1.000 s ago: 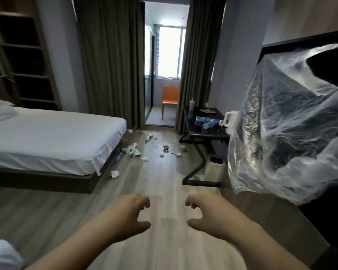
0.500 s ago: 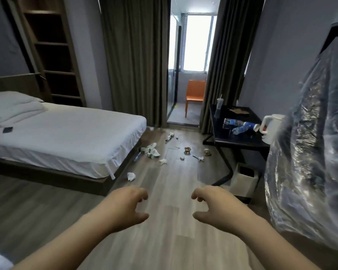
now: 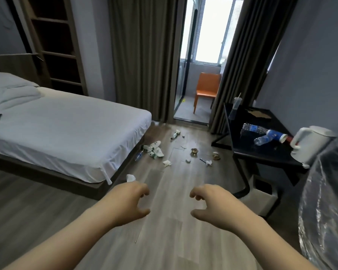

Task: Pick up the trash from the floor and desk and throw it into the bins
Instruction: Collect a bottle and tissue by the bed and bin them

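- The crumpled white tissues (image 3: 130, 177) and green-white wrappers (image 3: 154, 152) lie scattered on the grey plank floor (image 3: 174, 234) ahead. Clear plastic bottles (image 3: 261, 139) lie on the black worktop (image 3: 261, 153).
- A white square bin (image 3: 260, 203) stands under that worktop.
- The left hand (image 3: 129, 203) and right hand (image 3: 211, 205) hover with fingers loosely curled, grasping nothing.
- Small scraps beside the white bed (image 3: 76, 131) may be overlooked, and reaching for the bottles could knock the white kettle (image 3: 310, 147).

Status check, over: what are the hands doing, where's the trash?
Left hand and right hand empty, fingers loosely curled. Trash untouched: crumpled tissue on floor by bed corner, bottles on desk. Bin beneath desk.
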Demonstrator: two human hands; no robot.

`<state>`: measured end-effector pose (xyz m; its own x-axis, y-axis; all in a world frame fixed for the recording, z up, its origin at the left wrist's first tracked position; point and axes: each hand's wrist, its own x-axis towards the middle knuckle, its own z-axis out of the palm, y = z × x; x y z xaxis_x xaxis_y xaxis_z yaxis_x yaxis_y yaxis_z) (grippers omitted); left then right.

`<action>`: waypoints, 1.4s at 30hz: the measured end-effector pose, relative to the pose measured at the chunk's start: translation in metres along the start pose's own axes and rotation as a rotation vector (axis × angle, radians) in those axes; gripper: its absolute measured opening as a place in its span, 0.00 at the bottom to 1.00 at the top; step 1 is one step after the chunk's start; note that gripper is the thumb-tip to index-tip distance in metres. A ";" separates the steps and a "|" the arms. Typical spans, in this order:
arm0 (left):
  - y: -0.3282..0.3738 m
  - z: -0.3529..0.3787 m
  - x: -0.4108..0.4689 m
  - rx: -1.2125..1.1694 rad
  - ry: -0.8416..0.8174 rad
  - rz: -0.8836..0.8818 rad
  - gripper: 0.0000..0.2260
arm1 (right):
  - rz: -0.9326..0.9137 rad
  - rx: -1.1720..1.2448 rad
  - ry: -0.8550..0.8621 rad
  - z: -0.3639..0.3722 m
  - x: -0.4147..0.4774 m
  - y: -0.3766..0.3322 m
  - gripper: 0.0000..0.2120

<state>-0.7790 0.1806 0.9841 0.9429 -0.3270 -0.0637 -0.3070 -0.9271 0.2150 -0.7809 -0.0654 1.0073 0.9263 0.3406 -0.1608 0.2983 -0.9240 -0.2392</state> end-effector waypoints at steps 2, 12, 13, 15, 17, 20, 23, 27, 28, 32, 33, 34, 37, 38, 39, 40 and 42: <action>-0.022 -0.007 0.033 -0.014 -0.008 -0.007 0.19 | 0.004 0.007 -0.008 -0.008 0.040 -0.001 0.22; -0.102 -0.016 0.181 -0.037 -0.086 0.006 0.20 | 0.045 0.042 -0.072 -0.024 0.199 0.025 0.22; -0.107 -0.015 0.197 -0.040 -0.094 0.005 0.20 | 0.044 0.045 -0.077 -0.025 0.214 0.031 0.22; -0.117 -0.012 0.229 -0.030 -0.097 0.013 0.19 | 0.041 0.046 -0.079 -0.028 0.247 0.044 0.22; -0.129 -0.009 0.264 -0.018 -0.092 0.013 0.19 | 0.037 0.050 -0.079 -0.031 0.283 0.058 0.22; -0.147 -0.008 0.323 -0.009 -0.076 -0.013 0.18 | 0.016 0.050 -0.079 -0.037 0.342 0.084 0.21; -0.162 -0.013 0.380 -0.013 -0.072 -0.054 0.18 | 0.000 0.053 -0.088 -0.049 0.402 0.110 0.21; -0.186 -0.019 0.449 -0.011 -0.068 -0.125 0.16 | -0.025 0.040 -0.118 -0.066 0.478 0.140 0.21; -0.193 -0.019 0.464 -0.010 -0.081 -0.145 0.16 | -0.033 0.032 -0.126 -0.068 0.496 0.145 0.21; -0.225 -0.014 0.507 -0.032 -0.122 -0.215 0.15 | -0.048 0.045 -0.185 -0.070 0.562 0.158 0.22; -0.234 -0.013 0.518 -0.051 -0.131 -0.228 0.15 | -0.051 0.046 -0.203 -0.069 0.579 0.160 0.22; -0.244 -0.012 0.530 -0.067 -0.133 -0.241 0.15 | -0.056 0.043 -0.219 -0.069 0.597 0.162 0.22; -0.278 -0.009 0.574 -0.072 -0.130 -0.273 0.14 | -0.069 0.024 -0.245 -0.065 0.657 0.168 0.21; -0.289 -0.008 0.590 -0.064 -0.137 -0.271 0.15 | -0.071 0.019 -0.248 -0.063 0.677 0.170 0.21; -0.301 -0.006 0.607 -0.060 -0.145 -0.271 0.15 | -0.070 0.018 -0.252 -0.061 0.698 0.172 0.20; -0.315 -0.004 0.626 -0.061 -0.151 -0.273 0.16 | -0.070 0.016 -0.255 -0.059 0.721 0.174 0.20; -0.345 -0.002 0.665 -0.079 -0.168 -0.288 0.16 | -0.052 0.019 -0.265 -0.056 0.768 0.175 0.20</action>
<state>-0.0460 0.2835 0.8697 0.9529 -0.0855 -0.2910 -0.0141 -0.9709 0.2392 -0.0041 0.0247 0.8959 0.8166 0.4237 -0.3920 0.3374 -0.9014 -0.2714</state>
